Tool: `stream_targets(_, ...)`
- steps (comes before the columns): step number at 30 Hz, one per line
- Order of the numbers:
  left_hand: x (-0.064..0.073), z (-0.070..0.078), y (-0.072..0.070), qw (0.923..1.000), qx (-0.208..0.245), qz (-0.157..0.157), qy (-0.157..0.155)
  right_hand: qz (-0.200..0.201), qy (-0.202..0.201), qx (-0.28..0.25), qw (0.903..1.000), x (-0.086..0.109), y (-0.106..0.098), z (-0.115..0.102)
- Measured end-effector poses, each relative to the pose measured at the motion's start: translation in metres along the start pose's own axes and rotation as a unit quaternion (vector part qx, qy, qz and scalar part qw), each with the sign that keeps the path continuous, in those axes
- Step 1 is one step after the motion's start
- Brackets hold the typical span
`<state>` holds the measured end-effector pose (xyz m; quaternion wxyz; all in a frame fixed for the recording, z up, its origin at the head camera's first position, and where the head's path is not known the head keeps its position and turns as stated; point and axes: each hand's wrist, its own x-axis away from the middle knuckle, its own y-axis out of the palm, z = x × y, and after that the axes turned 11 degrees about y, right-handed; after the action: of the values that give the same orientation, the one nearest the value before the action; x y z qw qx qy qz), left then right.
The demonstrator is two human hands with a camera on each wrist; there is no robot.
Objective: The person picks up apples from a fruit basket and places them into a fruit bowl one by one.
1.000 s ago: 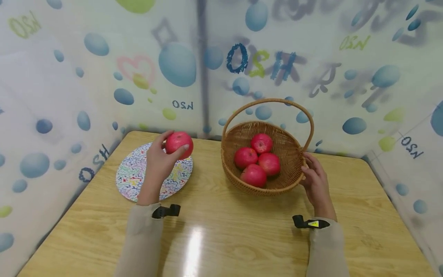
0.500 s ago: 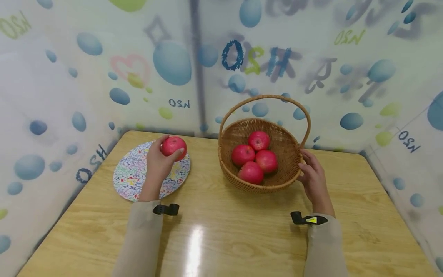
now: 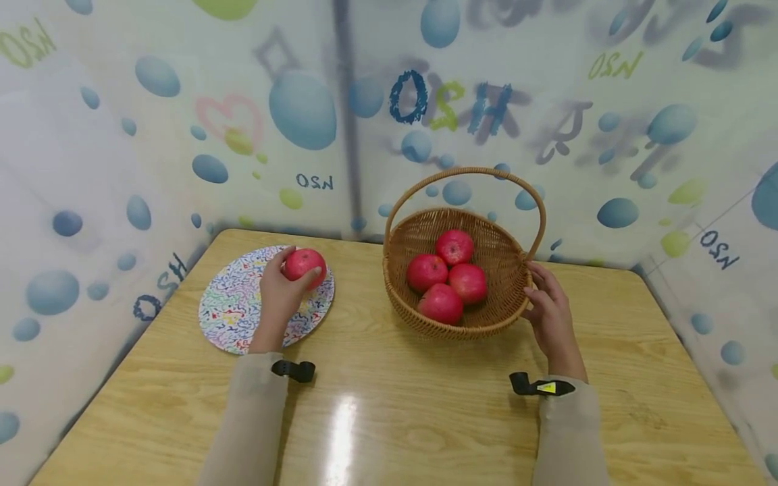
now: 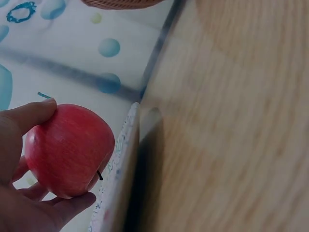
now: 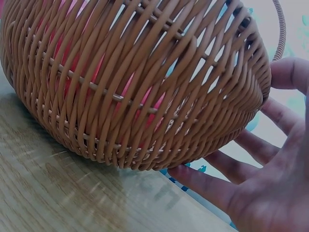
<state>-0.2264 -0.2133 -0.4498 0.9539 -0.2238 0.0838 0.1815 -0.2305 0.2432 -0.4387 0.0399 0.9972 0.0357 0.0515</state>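
Note:
My left hand (image 3: 282, 297) grips a red apple (image 3: 306, 267) between thumb and fingers, over the right part of a round plate (image 3: 227, 297) patterned with colourful squiggles. Seen from the left wrist, the apple (image 4: 70, 150) is close above the plate's rim (image 4: 113, 179), its stem side facing the plate. On the right, a brown wicker basket (image 3: 501, 307) with a tall arched handle tilts its mouth toward me. Several red apples (image 3: 440, 304) lie inside it. My right hand (image 3: 552, 317) holds the basket's right side by the handle's foot, thumb at the rim and fingers against the outer weave (image 5: 193, 121).
Everything stands on a light wooden table (image 3: 389, 418), its back edge against a wall (image 3: 377, 155) printed with blue and green bubbles. Bare wood lies between plate and basket and along the front. The basket's handle (image 3: 464, 170) rises high in front of the wall.
My left hand has lowered the apple toward the plate. My right hand keeps its hold on the basket. The whole head view has shifted slightly.

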Motion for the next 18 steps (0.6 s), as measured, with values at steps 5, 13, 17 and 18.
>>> stream_targets(5, 0.0, -0.01, 0.004, 0.9998, 0.007, 0.018, -0.002, 0.001, 0.001, 0.009, 1.0, 0.001, 0.001, -0.001)
stream_targets(13, -0.003, -0.018, 0.003, 0.9998, 0.011, 0.007, -0.013, 0.007, 0.008, 0.015, 0.9998, 0.0, 0.001, -0.004)
stream_targets(17, -0.005, -0.02, -0.002, 0.9996, 0.011, -0.011, -0.024, 0.006, 0.011, 0.013, 0.9998, 0.0, 0.001, -0.004)
stream_targets(18, -0.006, -0.019, -0.003, 0.9996, 0.01, -0.015, -0.023, 0.007, 0.01, 0.012, 0.9999, 0.0, 0.001, -0.004)
